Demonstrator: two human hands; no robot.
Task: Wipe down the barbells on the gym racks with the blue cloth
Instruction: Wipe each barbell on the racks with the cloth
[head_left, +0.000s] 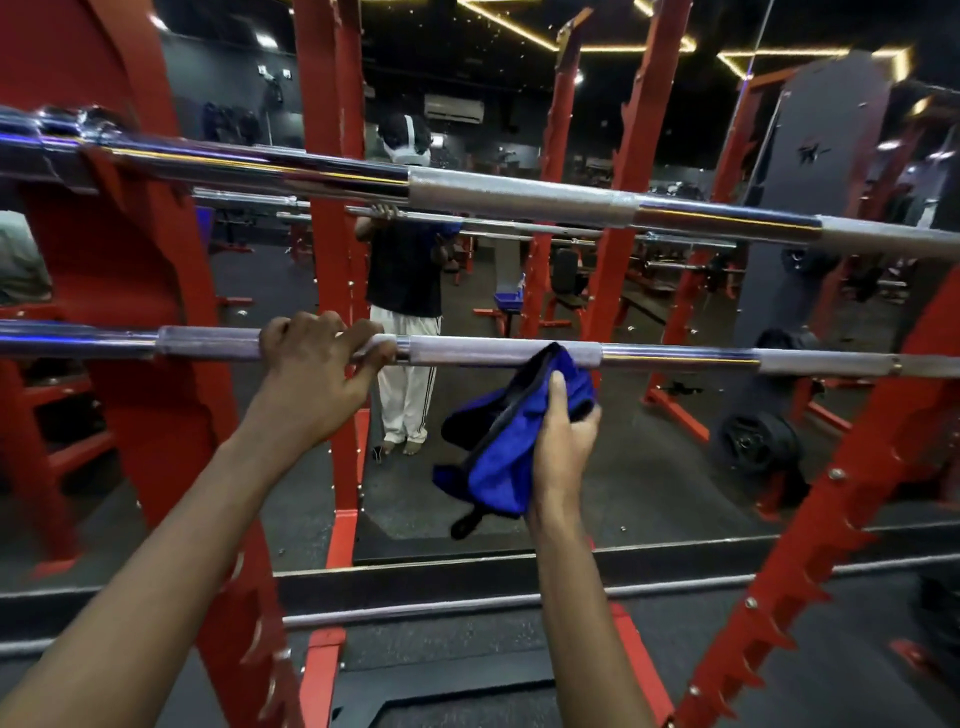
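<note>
Two hands up: left hand (317, 364) grips lower barbell (493, 352), right hand (563, 441) clutches blue cloth (511, 441) just below it.

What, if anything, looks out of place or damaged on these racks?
Nothing stands out. The upper barbell and lower barbell lie across the red rack; the left hand grips the lower one, the right hand holds the blue cloth up to it.
</note>
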